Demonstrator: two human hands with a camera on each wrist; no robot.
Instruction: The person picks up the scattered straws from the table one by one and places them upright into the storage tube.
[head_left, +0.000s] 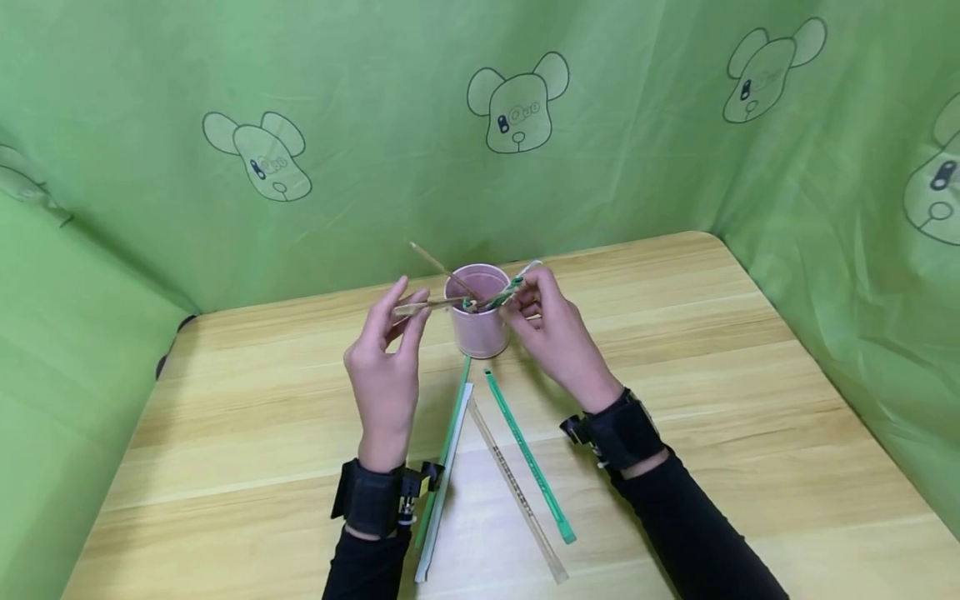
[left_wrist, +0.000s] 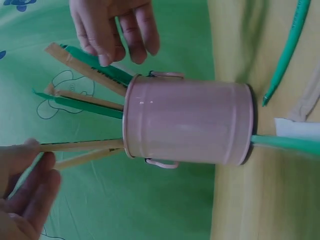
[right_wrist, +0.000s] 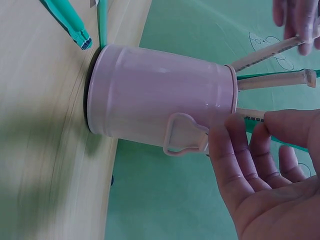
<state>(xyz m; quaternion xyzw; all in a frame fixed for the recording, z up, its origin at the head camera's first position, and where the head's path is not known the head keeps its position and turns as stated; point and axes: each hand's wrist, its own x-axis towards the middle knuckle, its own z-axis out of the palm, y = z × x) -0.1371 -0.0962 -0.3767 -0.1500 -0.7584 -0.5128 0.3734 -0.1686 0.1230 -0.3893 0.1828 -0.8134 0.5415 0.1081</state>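
Head view: green cloth (head_left: 390,67), printed with bear-like outlines, backs and flanks the scene I follow from a distance. The wood-grain table (head_left: 712,375) spreads before it. Two black sleeves (head_left: 697,525) reach in from below, with black wrist straps (head_left: 626,429). The pink pail (head_left: 482,335) stands upright near the table's rear edge, the left grip (head_left: 382,367) and right grip (head_left: 551,329), both bare hands, on either side of its mouth.

In front of the pail I count four slender pieces on the table: a white strip (head_left: 447,479), a long green straw (head_left: 459,400) along its left, a printed brown straw (head_left: 517,492), and a shorter green straw (head_left: 528,454) farthest right.

From the wrist views I see straws rising out of the pail. The left grip pinches a left-side brown straw (left_wrist: 80,146) between thumb and fingers. The right grip is closed on a brown-and-green pair (left_wrist: 90,71) at the right of the rim; its fingertips partly hide them. Between the hands lean a middle brown straw (right_wrist: 272,81) and, just beside it, a middle green straw (left_wrist: 92,106).
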